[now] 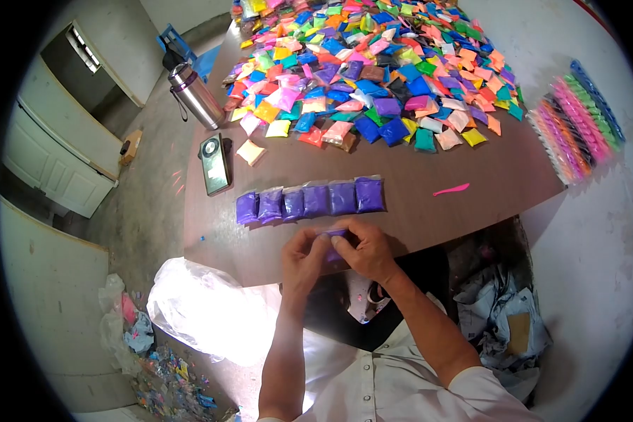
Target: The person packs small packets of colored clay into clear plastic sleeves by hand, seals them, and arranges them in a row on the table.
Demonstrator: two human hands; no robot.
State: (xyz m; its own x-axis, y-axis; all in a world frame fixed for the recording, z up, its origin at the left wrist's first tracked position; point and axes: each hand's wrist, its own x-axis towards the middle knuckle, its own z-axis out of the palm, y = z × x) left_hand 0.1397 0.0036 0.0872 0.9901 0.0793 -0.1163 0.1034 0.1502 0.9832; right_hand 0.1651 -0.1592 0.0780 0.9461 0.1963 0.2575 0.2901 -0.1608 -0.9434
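My left hand and my right hand meet at the table's front edge, thumbs close together. Between them they pinch a small purple packet, partly covered by my fingers. Just beyond my hands, a row of several purple packets in clear wrapping lies side by side on the brown table. To the right of the row rests a pink plastic knife-shaped tool.
A large pile of colourful packets covers the table's far part. At the left edge stand a steel flask and a phone. Strips of coloured packaging lie at right. Plastic bags and scraps sit below left.
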